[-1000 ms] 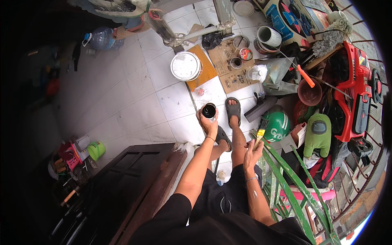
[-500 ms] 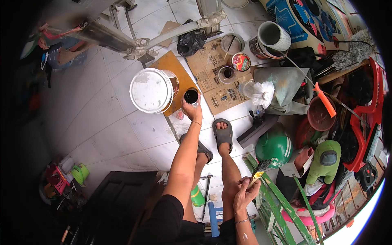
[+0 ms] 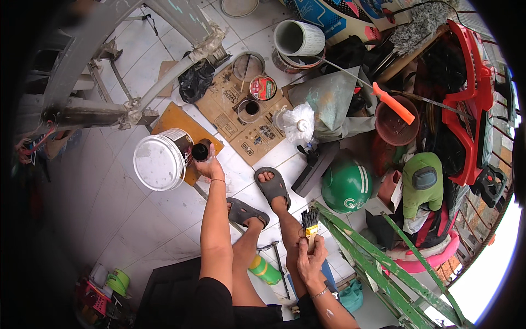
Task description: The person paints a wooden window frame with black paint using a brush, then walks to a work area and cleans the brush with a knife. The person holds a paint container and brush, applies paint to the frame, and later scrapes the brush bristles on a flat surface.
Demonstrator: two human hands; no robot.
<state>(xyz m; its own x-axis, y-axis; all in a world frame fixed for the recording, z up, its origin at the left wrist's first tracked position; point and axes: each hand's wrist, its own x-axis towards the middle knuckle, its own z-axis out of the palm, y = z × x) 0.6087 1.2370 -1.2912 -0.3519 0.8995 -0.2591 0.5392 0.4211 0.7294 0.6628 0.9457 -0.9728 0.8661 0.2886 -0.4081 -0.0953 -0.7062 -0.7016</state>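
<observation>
Two hands in view, well apart, both occupied. Left hand: fingers wrapped around a small cup with a dark mouth, arm stretched forward and low; depth of the contents cannot be read. Right hand: clamped on the handle of a flat paintbrush with a yellow ferrule, dark bristles pointing away from the body; whether they are wet cannot be told. Step in hand, as judged: the cup is held low beside the paint materials, with the brush kept clear of it. Around the cup: a white lidded bucket just to its left and an orange-brown board beneath; cannot tell whether the cup's base rests on that board. Next move, as judged, calls for a level cup and a firm grip near the bucket, with the bristles held off the legs. Beyond the board: flattened cardboard bearing a clear tub of dark liquid, a tin with a red and green lid and a round shallow container with a stick in it. Farther right: a green helmet near the green metal frame, all above white floor tiles.
</observation>
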